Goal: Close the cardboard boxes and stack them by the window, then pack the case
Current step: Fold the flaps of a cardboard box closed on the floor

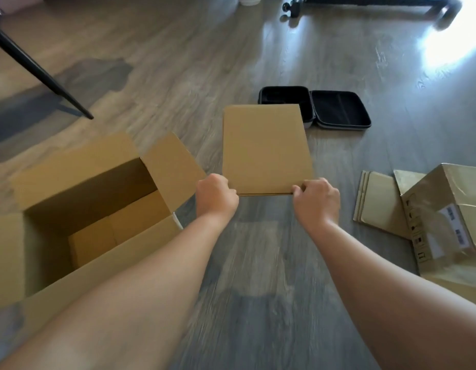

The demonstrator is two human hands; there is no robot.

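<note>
Pinching the near edge of the flat cardboard box (pixel 266 150), the left hand (pixel 216 196) and right hand (pixel 317 201) take one corner each, fingers curled on it; its long axis runs away toward the open case (pixel 341 110) (just beyond), equally near both hands.

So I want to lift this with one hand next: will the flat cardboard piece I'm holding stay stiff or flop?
The flat cardboard piece probably stays fairly stiff: held only at its near edge by the left hand and right hand, it shows no sag. It looks thin, so likely light. One-handed, it may tilt or twist, since most of it extends beyond the grip.
</note>
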